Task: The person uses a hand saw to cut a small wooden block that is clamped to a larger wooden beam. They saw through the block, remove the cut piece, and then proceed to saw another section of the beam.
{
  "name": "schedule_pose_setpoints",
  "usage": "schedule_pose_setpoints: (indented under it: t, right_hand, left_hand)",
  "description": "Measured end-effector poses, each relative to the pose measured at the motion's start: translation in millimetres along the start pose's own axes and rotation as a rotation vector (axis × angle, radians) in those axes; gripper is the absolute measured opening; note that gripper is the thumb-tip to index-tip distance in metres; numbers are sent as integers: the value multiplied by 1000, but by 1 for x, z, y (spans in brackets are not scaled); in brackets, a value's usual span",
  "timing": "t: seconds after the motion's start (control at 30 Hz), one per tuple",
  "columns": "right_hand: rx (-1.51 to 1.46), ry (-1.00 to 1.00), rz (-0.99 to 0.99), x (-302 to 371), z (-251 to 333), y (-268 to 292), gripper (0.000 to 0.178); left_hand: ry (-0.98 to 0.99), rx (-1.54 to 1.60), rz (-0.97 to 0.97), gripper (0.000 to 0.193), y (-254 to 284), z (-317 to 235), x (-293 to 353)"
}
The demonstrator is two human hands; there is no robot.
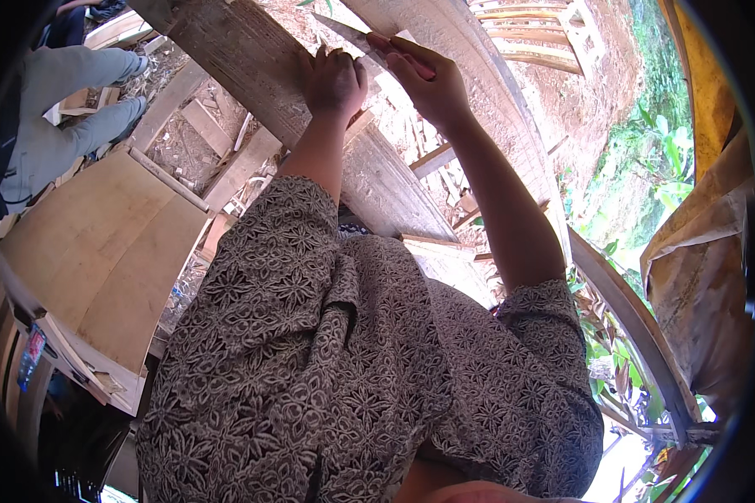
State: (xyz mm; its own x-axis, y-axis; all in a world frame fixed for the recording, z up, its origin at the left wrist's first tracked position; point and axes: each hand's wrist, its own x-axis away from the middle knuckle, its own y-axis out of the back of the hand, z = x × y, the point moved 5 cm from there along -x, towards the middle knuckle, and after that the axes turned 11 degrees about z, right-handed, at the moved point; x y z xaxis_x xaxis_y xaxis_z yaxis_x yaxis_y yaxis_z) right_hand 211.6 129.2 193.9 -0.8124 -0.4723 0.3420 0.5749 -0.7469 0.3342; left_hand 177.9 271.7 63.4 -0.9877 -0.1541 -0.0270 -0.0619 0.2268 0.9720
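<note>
Wooden plank (252,67) under left hand (334,82); right hand (424,80) grips blade (348,33).

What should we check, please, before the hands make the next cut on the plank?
1. Left hand resting on plank: ok.
2. Right hand gripping blade: ok.
3. Left fingers clear of blade edge: cannot tell; they sit close.
4. Plank firmly supported: cannot tell.
5. Person seated at upper left stands apart from the blade: ok.
</note>
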Motion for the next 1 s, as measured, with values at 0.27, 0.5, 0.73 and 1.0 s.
schedule_pose_setpoints:
  t: [0.27,0.5,0.73,1.0]
  right_hand:
    - [23,-61,84,69,-92,5,49]
    - [69,-15,67,59,-41,10,47]
    - [75,304,-114,-18,-3,-1,34]
    - [168,178,-174,-79,-3,-38,23]
  left_hand:
    - [57,11,253,47,-3,-7,-1]
    - [99,-23,377,49,-8,-5,-2]
    - [73,-27,243,47,6,-10,-1]
    - [84,29,231,41,10,-8,-4]
